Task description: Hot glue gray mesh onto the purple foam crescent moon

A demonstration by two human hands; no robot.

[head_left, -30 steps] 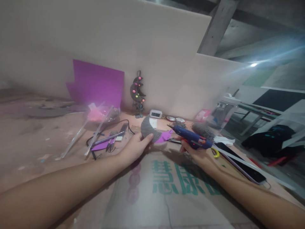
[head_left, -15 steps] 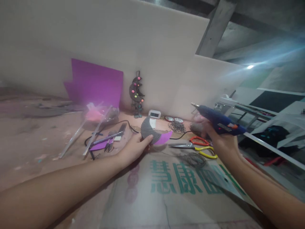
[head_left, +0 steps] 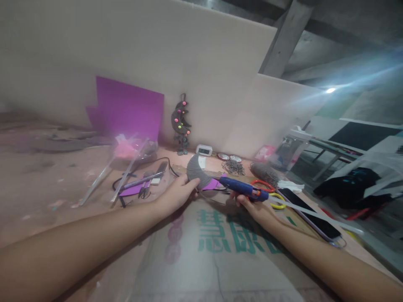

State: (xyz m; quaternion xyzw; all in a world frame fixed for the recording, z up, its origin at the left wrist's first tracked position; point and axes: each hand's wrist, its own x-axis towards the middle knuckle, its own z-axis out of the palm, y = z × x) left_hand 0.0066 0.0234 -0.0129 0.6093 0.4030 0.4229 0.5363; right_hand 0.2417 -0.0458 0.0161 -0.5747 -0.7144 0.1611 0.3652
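My left hand [head_left: 178, 195] grips a crescent-shaped piece [head_left: 198, 171], wound in grey yarn with purple foam showing at its right tip, held just above the table. My right hand [head_left: 253, 205] is closed on a blue glue gun [head_left: 241, 188] with an orange trigger. The gun's nozzle points left at the purple tip of the crescent. Red and yellow scissors [head_left: 270, 193] lie just behind the gun.
A cardboard sheet with green print [head_left: 226, 247] covers the table in front. Behind stand a purple foam sheet [head_left: 129, 109], a hanging moon ornament [head_left: 181, 119] and a small white clock [head_left: 204, 149]. Glue sticks [head_left: 126, 174], a pen and a cable lie left; a phone [head_left: 310, 214] lies right.
My right hand had lifted the glue gun up and to the right half a second ago; it has now come back down with the nozzle at the crescent. The left hand stayed put.
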